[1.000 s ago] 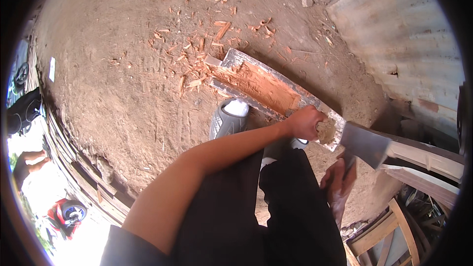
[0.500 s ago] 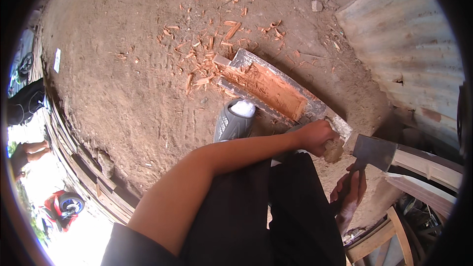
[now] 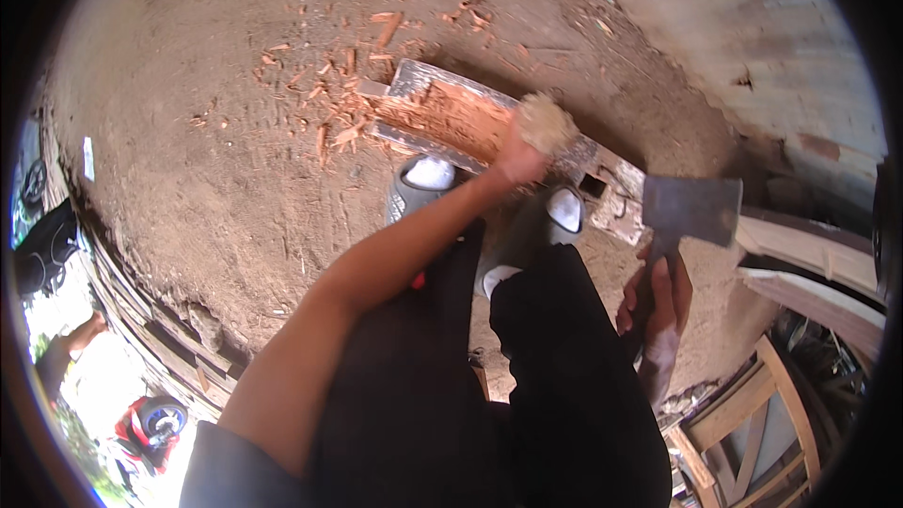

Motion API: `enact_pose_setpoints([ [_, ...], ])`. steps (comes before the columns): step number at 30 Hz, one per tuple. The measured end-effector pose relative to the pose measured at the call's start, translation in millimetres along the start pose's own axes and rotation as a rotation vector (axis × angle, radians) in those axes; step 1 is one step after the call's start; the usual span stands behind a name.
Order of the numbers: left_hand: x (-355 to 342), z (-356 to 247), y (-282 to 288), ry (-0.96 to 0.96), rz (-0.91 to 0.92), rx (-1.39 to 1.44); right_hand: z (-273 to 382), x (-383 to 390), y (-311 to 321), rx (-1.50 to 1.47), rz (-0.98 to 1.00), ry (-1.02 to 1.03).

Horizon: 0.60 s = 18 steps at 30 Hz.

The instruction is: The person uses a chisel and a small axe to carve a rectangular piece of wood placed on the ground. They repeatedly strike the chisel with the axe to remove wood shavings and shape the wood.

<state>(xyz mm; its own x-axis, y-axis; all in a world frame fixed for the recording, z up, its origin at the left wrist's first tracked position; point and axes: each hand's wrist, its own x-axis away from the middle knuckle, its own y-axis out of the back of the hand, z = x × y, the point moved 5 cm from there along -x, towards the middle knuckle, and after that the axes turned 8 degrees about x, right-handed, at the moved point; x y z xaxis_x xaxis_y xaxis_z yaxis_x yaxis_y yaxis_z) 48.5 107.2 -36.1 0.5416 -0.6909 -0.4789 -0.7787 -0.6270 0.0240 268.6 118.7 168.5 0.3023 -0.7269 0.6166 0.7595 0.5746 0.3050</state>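
Observation:
A long wooden beam (image 3: pixel 602 155) with a weathered grey-white surface lies on the dirt, its carved hollow (image 3: pixel 461 118) showing fresh reddish wood. Over the near end of this hollow is my left hand (image 3: pixel 519 162), closed around a rough, tan, rounded lump (image 3: pixel 547 122) whose kind I cannot make out. My right hand (image 3: pixel 663 296) grips the dark handle of a hatchet (image 3: pixel 691 207), its broad blade raised to the right of the beam. Close to the beam's right end there is a dark rectangular hole (image 3: pixel 593 186).
My feet, in grey shoes (image 3: pixel 403 196), stand close against the beam. Reddish wood chips (image 3: pixel 329 99) litter the ground at its far left. Corrugated metal sheet (image 3: pixel 752 47) rises at right, above stacked boards (image 3: pixel 809 249) and a wooden frame (image 3: pixel 729 414). A red motorcycle (image 3: pixel 150 428) stands outside at lower left.
My left hand has moved left and away from me with the tan lump, from the beam's right end to its hollow. The hatchet has risen slightly in my right hand. The view has shifted.

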Motion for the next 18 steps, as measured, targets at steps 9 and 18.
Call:
enact_pose_setpoints([
  [9, -1, 4, -4, 0.449, 0.060, 0.461, 52, -10, -30, 0.061, 0.201, 0.094],
  [18, 1, -5, -4, 0.462, 0.191, 0.185, 72, -18, -44, 0.177, 0.212, 0.169],
])
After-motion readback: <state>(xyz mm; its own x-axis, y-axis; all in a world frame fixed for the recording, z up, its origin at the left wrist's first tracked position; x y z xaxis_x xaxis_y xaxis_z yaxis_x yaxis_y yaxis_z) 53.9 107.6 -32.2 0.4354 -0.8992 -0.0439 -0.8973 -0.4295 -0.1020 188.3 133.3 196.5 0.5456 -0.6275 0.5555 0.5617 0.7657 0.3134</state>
